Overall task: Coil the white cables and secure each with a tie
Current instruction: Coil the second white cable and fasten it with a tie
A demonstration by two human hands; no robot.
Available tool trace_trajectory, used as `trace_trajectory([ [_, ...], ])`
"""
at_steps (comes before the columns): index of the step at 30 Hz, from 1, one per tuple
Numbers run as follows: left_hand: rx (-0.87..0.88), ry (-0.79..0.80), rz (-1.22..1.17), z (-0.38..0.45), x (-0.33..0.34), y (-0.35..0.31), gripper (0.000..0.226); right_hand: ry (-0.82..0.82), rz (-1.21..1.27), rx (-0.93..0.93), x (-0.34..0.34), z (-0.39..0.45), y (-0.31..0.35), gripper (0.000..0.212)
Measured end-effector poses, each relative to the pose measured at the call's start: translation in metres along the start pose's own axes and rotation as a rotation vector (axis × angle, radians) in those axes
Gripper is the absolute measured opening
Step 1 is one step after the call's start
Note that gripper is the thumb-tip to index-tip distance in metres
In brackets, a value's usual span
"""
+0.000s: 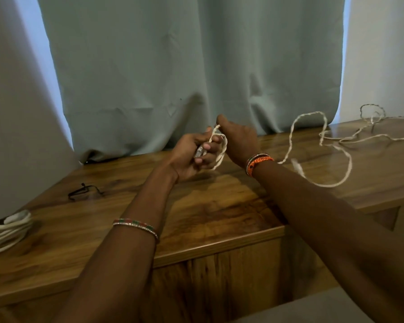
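we're early in the second coil. left hand (191, 152) has its fingers (207, 157) curled round the first small loops of the thin white twisted cable (346, 157); right hand (239, 141) pinches the cable just above those loops, feeding a new turn. the slack trails away to the right of the fingers, sprawled across the glossy wooden surface (219, 206), partly airborne. advice: keep each loop matched to the first, let the right fingers slide along the cable so twist runs out, don't yank the kinked far end. thin black tie (84, 191) lies left of the fingers, within reach. finished white coil (7, 229) sits far left, banded.
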State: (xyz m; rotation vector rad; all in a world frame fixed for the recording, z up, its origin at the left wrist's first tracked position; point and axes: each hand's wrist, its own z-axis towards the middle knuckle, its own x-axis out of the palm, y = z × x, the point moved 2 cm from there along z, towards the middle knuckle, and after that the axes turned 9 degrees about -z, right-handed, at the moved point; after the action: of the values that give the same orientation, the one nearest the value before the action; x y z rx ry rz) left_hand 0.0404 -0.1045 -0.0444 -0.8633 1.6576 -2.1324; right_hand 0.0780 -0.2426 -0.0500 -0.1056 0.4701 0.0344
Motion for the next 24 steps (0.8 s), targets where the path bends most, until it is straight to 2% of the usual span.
trace_trajectory([
  [5, 0.170, 0.110, -0.127, -0.004, 0.010, -0.005, 0.032, 0.243, 0.087, 0.052, 0.024, -0.012, -0.006, 0.031],
  [8, 0.240, 0.115, -0.167, -0.004, 0.009, -0.005, 0.031, 0.371, -0.032, -0.014, 0.023, -0.026, -0.005, 0.027],
  [10, 0.260, 0.113, -0.199, -0.002, 0.004, -0.005, 0.032, 0.395, -0.058, -0.061, 0.018, -0.031, 0.005, 0.028],
  [15, 0.373, -0.038, -0.369, 0.002, -0.019, -0.012, 0.005, 0.469, -0.127, -0.134, 0.008, -0.035, 0.031, 0.032],
  [20, 0.356, -0.242, -0.385, 0.006, -0.050, -0.007, 0.033, 0.501, -0.139, -0.299, 0.000, -0.039, 0.043, 0.036],
  [24, 0.324, -0.333, -0.335, 0.006, -0.055, -0.002, 0.033, 0.441, -0.042, -0.438, -0.010, -0.044, 0.052, 0.024],
])
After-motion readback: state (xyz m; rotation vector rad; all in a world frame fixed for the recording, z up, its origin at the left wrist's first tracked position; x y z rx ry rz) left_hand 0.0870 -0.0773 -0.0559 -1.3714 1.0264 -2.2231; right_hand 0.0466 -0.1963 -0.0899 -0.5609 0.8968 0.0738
